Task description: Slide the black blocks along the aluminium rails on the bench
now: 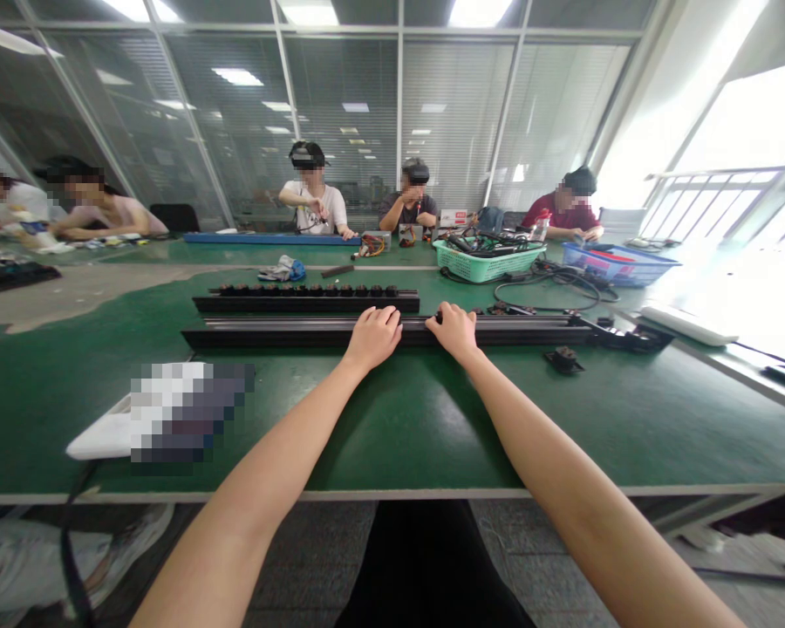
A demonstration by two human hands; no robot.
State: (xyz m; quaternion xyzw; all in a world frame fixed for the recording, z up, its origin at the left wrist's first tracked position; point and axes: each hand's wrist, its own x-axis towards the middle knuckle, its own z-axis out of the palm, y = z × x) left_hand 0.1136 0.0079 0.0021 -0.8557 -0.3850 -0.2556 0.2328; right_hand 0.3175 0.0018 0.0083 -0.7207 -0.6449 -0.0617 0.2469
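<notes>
A long black metal rail point(281, 335) with a silver channel lies crosswise on the green table in front of me. My left hand point(374, 336) is closed over it near the middle, fingers curled across the far edge. A short distance to the right, my right hand point(456, 330) grips the same rail, thumb and fingers bent inward; any small part under those fingers is hidden. Behind it lies a second black rail point(301, 303) with a row of black socket-like modules point(327, 290) along it. One loose black module point(564, 358) sits nearer me on the right.
Black linked parts point(634, 336) extend past the rail's right end. Farther back stand a green basket point(477, 266) of cables and a blue basket point(634, 269). Looped black cable point(563, 292), blue-grey gloves point(284, 269) and a white-edged pixelated item point(105, 429) lie around. Several people sit across the table.
</notes>
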